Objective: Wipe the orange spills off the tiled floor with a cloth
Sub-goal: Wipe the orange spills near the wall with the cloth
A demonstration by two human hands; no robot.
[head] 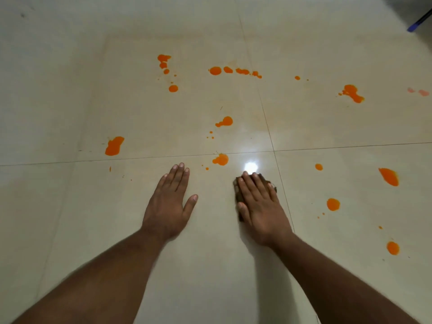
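Note:
My right hand (259, 202) lies flat on a dark brown cloth (238, 192), pressing it onto the cream tiled floor (210, 265); only the cloth's edges show around the fingers. My left hand (169, 202) rests palm down on the bare floor beside it, fingers apart, holding nothing. Several orange spills dot the tiles. The nearest spill (221, 159) is just beyond both hands. Others lie at the left (114, 146), in the middle (225, 121), far back (215, 70) and to the right (389, 176), (333, 204).
Grout lines cross just beyond my hands. A bright light reflection (250, 166) glares on the tile at my right fingertips. A blue object (419, 21) pokes in at the top right corner. Faint pink marks (423, 92) sit at the right edge.

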